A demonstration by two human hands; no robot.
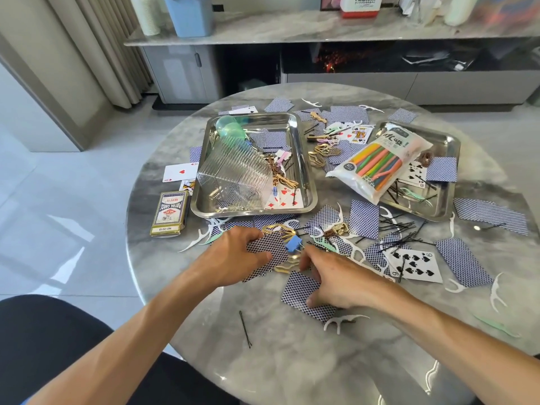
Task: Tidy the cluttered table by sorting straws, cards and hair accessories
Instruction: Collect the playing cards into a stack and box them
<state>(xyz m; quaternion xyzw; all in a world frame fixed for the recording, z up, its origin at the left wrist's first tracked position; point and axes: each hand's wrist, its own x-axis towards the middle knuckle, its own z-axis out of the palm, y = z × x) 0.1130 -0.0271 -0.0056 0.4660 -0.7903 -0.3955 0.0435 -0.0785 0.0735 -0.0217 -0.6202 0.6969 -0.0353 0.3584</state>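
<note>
Both arms reach across the round marble table (292,361), which is littered with face-down blue cards, white floss picks and black bobby pins. The left hand (233,255) rests with curled fingers on a spread of blue-backed cards (268,249), while the right hand (333,276) pinches at a gold hair clip (287,266) just below a small blue clip (293,243). Beyond them, one steel tray (304,182) holds a tipped ribbed glass container (233,173), and a second tray (450,147) carries a bag of coloured straws (377,162). A card box (169,213) stands left.
</note>
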